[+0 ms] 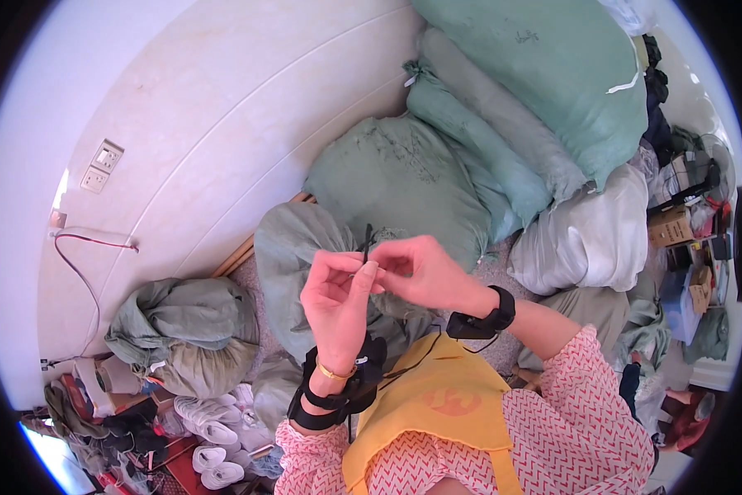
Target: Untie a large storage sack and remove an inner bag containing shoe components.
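My left hand (336, 301) and my right hand (427, 271) meet in front of my chest, fingertips touching. Between the pinched fingers of both is a thin black cord (368, 238), whose short end sticks up above them. Its lower part is hidden by the fingers, and its exact kind is too small to make out. Behind the hands lies a stuffed grey-green sack (293, 247). Black straps circle both wrists, and a yellow apron (429, 404) covers my front.
Large green sacks (400, 169) are heaped against the pale wall (222, 107). A white bag (590, 235) lies to the right, another green sack (185, 318) to the left. White shoes (214, 429) are piled at lower left. Shelves with boxes (670, 227) stand far right.
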A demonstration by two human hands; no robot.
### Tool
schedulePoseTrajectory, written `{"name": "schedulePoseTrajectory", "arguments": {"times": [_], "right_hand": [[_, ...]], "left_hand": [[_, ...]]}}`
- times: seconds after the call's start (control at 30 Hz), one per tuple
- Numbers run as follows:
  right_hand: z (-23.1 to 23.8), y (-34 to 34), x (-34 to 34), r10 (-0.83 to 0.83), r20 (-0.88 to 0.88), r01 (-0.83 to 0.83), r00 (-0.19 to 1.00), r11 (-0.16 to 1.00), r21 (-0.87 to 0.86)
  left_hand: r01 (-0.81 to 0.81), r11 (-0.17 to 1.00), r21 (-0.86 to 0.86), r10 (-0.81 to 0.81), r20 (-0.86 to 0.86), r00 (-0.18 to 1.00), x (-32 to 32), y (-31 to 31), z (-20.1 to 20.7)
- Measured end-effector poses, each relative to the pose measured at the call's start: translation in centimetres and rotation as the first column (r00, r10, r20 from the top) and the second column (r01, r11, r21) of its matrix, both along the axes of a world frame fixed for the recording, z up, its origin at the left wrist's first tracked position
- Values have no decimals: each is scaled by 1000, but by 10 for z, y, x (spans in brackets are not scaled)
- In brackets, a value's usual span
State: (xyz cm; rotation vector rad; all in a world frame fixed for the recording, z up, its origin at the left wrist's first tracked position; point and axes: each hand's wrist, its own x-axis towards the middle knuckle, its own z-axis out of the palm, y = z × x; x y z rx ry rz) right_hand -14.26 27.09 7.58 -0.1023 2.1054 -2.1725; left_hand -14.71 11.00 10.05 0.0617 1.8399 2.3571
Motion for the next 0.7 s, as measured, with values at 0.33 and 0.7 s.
{"name": "schedulePoseTrajectory", "arguments": {"times": [0.33, 0.7], "right_hand": [[-7, 4, 10, -121, 4, 120, 993, 991, 54], [3, 19, 15, -183, 79, 184, 980, 983, -2]], "left_hand": [[97, 984, -150, -117, -130, 985, 0, 9, -9], [284, 939, -196, -302, -72, 950, -6, 9, -41]]}}
